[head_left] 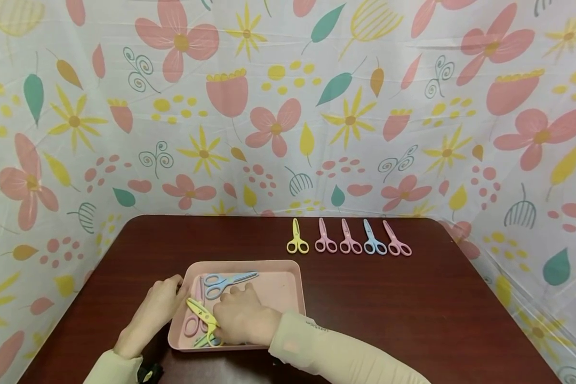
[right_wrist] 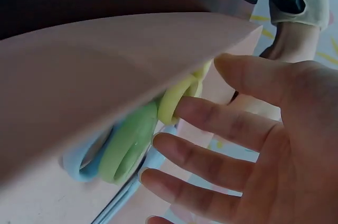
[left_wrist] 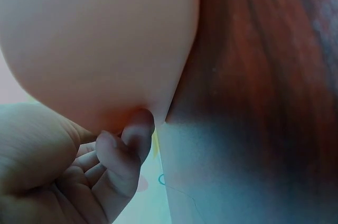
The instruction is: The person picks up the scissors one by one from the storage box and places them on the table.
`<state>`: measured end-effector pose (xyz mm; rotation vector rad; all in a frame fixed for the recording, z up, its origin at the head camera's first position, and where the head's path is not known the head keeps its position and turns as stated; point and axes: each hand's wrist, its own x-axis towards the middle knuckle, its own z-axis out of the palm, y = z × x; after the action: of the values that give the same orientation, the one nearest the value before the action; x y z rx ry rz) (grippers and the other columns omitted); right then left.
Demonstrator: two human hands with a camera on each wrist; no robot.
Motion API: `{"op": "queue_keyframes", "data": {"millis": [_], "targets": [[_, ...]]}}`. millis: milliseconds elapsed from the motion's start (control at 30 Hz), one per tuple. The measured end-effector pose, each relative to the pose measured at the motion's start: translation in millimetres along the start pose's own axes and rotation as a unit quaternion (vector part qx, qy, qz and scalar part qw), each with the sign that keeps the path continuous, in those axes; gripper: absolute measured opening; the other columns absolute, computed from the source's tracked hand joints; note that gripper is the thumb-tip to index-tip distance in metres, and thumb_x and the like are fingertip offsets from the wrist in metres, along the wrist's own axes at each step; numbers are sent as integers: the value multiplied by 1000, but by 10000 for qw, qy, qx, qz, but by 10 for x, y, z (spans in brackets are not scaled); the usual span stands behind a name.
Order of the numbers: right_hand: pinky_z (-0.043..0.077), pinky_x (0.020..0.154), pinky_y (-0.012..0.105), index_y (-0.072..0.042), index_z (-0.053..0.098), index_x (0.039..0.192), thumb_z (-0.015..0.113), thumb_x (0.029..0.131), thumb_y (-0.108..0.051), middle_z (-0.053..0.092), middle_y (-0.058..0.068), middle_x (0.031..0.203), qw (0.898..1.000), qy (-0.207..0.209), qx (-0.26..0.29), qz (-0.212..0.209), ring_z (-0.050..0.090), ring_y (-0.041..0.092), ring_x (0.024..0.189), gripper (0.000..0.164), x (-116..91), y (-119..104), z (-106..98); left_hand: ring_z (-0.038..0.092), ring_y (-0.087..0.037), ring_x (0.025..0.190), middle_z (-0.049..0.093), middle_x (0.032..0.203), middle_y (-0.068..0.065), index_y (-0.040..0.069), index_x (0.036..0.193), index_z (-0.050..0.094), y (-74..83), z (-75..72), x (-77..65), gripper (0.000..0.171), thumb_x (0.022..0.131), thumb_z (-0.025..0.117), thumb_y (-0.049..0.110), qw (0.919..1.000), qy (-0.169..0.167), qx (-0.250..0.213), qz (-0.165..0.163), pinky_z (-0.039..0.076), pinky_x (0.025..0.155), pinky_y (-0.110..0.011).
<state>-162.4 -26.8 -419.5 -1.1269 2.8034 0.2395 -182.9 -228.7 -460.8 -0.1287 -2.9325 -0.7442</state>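
Observation:
A pink tray (head_left: 274, 288) holds several pairs of scissors. My left hand (head_left: 154, 310) grips its left side; in the left wrist view curled fingers (left_wrist: 119, 163) press against the outer wall. Inside the tray is my right hand (head_left: 242, 318), fingers extended. Its index fingertip meets the handle loop of the yellow scissors (right_wrist: 168, 106) in the right wrist view, the thumb near the rim. Green scissors (right_wrist: 128, 145) lie beside that loop. In the head view, blue scissors (head_left: 215, 290) rest toward the back and pink scissors (head_left: 192, 324) at the left. The right hand covers part of the contents.
Along the table's back edge stands a row of scissors, blades away from me: yellow scissors (head_left: 297, 242), several pink ones and blue scissors (head_left: 374, 244). The dark brown table (head_left: 389, 298) extends right of the tray. A flowered cloth (head_left: 278, 106) hangs behind.

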Motion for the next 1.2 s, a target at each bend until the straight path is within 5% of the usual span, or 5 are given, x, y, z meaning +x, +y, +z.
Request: {"op": "queue_keyframes", "data": {"millis": [500,833,1200], "targets": [[41,76,46,-25,72,87,72,80,-42,62,-2,88,9992,15,-83,380,52,16,82,19,31,-58,74,63,-34,69,64,75,-12,0,87,64,-28,10,-11,13,93,60,11,10000,41,-1,10,48,62,-49],[43,79,45,-24,70,81,73,78,-36,65,-2,85,9982,216,-90,554,57,16,80,13,59,-39,59,58,-26,63,60,69,-8,1,85,63,-21,7,-12,12,92,61,10,10000,27,-21,34,46,59,-46],[44,63,37,-27,66,71,78,73,-41,64,-7,76,9945,653,-589,569,53,13,71,18,4,98,-121,51,-20,59,53,64,-4,1,84,62,-16,9,-1,15,95,59,12,10000,-51,-1,-47,43,55,-38]]}}
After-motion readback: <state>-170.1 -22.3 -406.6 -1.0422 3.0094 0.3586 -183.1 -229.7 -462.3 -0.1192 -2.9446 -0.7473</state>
